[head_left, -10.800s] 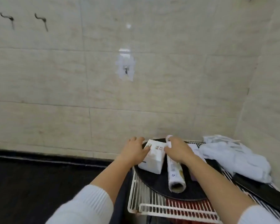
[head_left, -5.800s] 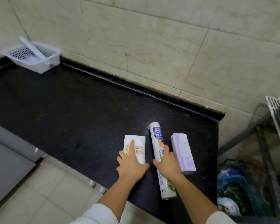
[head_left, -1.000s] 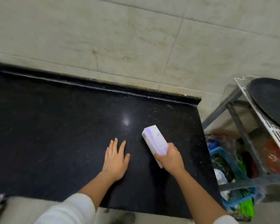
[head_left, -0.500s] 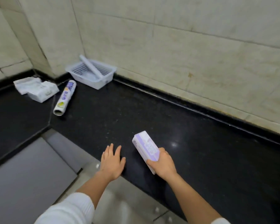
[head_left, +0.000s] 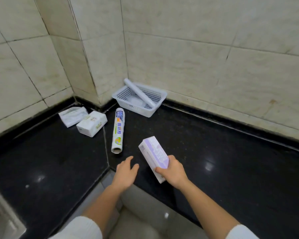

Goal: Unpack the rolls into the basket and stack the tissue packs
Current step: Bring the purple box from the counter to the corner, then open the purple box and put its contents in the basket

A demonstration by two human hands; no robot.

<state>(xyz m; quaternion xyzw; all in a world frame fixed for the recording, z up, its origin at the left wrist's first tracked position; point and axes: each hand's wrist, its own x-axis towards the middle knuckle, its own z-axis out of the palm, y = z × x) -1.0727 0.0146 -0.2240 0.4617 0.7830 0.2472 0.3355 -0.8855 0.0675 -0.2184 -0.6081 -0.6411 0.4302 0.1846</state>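
My right hand (head_left: pixel 172 170) grips a purple-and-white tissue pack (head_left: pixel 153 154) by its near end, held just above the black counter. My left hand (head_left: pixel 125 173) hovers open beside it, holding nothing. A printed wrapped roll (head_left: pixel 118 132) lies on the counter ahead of my left hand. Farther left a white tissue pack (head_left: pixel 91 123) rests against a flatter white pack (head_left: pixel 72 116). A white perforated basket (head_left: pixel 152 112) stands in the wall corner with a pale unwrapped roll (head_left: pixel 138 94) leaning across it.
The black counter (head_left: pixel 214 152) bends around an inner corner, with tiled walls (head_left: pixel 197 49) behind it. Its front edge runs just under my hands, and a pale floor or cabinet shows below.
The view has swung left and closer to the corner, so the basket, roll and white packs sit nearer. My right hand still carries the purple pack; my left hand stays open.
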